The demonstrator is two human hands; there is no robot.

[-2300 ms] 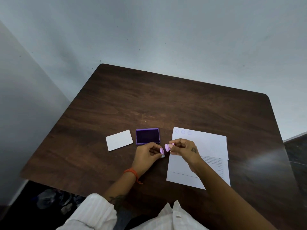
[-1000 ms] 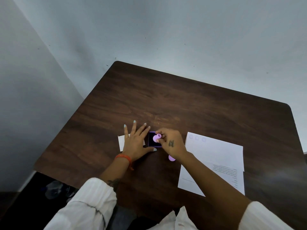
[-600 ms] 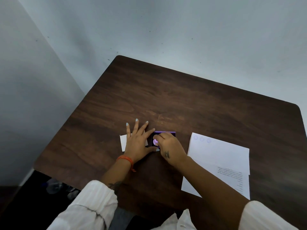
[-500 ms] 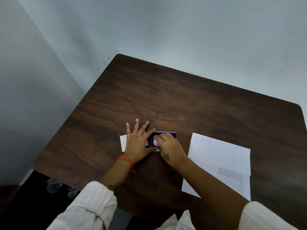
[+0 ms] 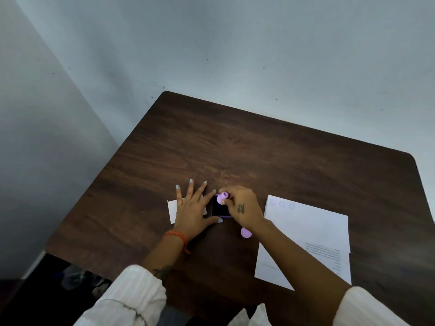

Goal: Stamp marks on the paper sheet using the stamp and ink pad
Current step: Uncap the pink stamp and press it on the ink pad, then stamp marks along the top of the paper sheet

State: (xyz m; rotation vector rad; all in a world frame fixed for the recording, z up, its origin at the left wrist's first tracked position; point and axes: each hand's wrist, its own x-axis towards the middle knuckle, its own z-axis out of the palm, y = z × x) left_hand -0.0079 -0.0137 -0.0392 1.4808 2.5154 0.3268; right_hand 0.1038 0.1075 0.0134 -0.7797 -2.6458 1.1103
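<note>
Lilac plastic is seen between the fingertips [image 5: 225, 201] of the right hand [image 5: 240, 207]: the stamp [image 5: 222, 198], small and round-bodied with a narrower neck, is pinched there and held tilted over the far part of the ink pad [image 5: 220, 208]. Whether its face touches the pad cannot be told. A dark mark is carried on the back of that hand.

The ink pad is shown as a shallow purple-rimmed tray with a nearly black inked surface; its right side is hidden under the right hand. It is braced by the left hand [image 5: 191, 209], which is laid flat with fingers spread apart — the thumb is stretched along the near edge of the pad and the forefinger reaches to its far left corner. Pale blue nail polish is worn, and an orange thread band [image 5: 176, 236] is tied at the left wrist. Under the left palm a small white card [image 5: 173, 211] is partly covered.

Just near the right wrist, a round lilac cap [image 5: 246, 232] is left lying on the table [image 5: 259, 149], which is dark brown wood grain.

To the right — close to the pad but apart from it — the paper sheet [image 5: 310, 229] is spread flat, white, with three faint purple round marks [image 5: 282, 204] set in a row along its far left edge and a block of small print near its right side.
</note>
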